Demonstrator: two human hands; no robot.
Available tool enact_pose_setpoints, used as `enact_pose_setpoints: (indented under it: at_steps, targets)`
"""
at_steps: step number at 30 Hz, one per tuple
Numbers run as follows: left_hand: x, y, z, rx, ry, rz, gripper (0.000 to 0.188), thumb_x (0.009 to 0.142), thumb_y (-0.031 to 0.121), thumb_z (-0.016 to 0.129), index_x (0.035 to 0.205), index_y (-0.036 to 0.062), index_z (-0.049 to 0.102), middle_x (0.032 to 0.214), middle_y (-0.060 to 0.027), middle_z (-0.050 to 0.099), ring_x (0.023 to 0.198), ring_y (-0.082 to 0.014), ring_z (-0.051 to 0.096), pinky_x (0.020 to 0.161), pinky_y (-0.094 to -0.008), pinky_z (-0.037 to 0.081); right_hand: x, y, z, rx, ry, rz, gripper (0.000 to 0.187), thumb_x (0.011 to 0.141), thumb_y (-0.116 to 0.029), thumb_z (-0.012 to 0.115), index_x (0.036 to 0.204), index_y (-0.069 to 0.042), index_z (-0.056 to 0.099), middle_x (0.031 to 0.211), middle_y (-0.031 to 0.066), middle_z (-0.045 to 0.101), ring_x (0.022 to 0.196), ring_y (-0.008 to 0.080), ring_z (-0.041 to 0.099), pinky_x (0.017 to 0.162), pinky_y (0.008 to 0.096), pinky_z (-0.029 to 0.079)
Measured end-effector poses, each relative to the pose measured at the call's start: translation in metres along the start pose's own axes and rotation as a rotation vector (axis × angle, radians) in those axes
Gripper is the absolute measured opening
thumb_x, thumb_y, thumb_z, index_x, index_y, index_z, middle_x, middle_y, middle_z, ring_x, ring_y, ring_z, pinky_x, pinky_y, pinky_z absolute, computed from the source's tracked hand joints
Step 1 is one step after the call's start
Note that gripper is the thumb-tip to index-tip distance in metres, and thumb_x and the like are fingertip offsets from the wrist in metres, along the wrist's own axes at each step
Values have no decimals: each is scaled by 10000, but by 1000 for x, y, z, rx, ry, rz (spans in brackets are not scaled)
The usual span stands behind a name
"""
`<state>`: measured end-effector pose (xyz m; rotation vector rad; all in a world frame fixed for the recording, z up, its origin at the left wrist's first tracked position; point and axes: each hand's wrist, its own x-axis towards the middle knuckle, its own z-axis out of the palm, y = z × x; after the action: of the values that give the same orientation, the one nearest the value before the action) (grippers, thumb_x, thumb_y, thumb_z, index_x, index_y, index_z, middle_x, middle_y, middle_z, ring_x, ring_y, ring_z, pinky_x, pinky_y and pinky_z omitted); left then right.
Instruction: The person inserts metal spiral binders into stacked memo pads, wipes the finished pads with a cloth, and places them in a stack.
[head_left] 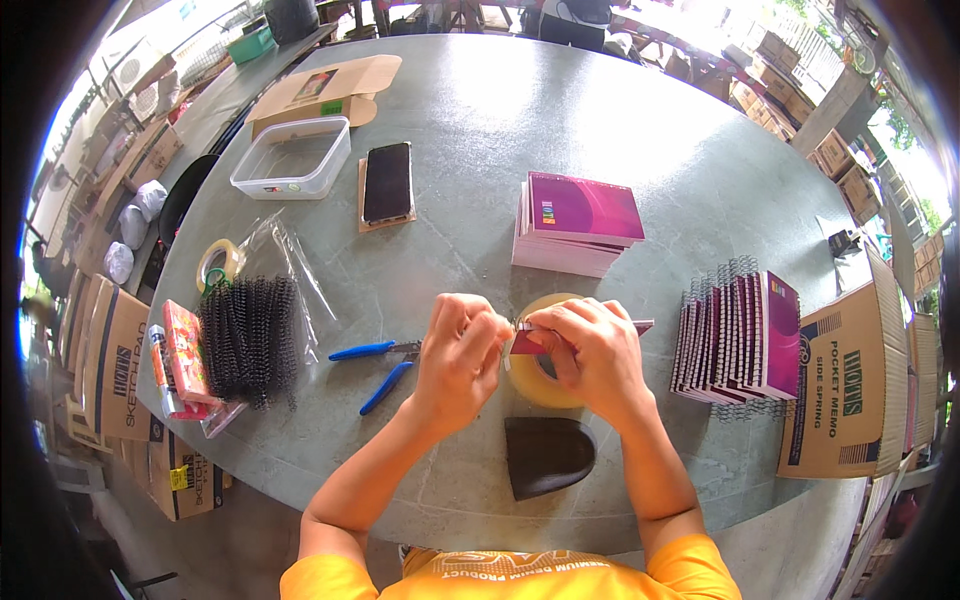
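Your notebook, 12 o'clock over the tape roll, is pinched by your right hand, left hand curled at its 9 o'clock end, contents unclear; probably light, bendy, slick: grip both covers.

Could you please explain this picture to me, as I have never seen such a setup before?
There is no machine here: these are a person's bare hands, seen from above by a wide fisheye camera worn on the head, so straight edges bend near the rim. The right hand holds a thin, maroon-covered notebook; the left hand is at its edge, its exact grip hidden. Below them, on the grey-green table, is a large yellowish tape roll. Around it lie blue-handled metal pliers, a black rounded block, a stack of purple-covered paper pads, a row of purple notebooks with wire coils, a bundle of black spiral coils and a black phone.
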<state>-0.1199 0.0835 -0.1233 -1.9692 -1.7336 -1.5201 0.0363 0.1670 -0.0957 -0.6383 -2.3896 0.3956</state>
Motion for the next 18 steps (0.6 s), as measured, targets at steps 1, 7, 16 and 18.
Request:
enact_pose_setpoints:
  at_steps: [1,7,16,18]
  targets:
    - [4,0,-5,-71,-88,-154,186,752,26,699,919,13,620,807,-117,582,658,-241,573,593,-331,480,0,-1,1,-13,1,18,117,783,-160,635,896,-130,649,810,15,653,781,210,615,705,336,424]
    - [11,-9,-24,-124,-315,-203,257,810,174,696,996,7,637,827,-114,599,643,-215,582,607,-311,482,3,-7,9,-75,62,-1,193,758,-171,649,943,-125,616,789,16,637,778,207,607,725,339,416]
    - [15,4,-24,-25,-335,-221,187,835,133,645,976,16,607,853,-142,610,732,-279,595,654,-351,479,-1,-3,11,8,110,40,218,790,-241,672,916,-110,552,765,26,631,721,239,619,699,365,420]
    - [15,6,-25,-17,-314,-191,156,818,121,660,924,22,601,842,-130,597,711,-283,576,652,-363,469,-1,-3,11,47,131,15,224,790,-247,673,915,-105,552,772,35,626,729,250,615,688,366,425]
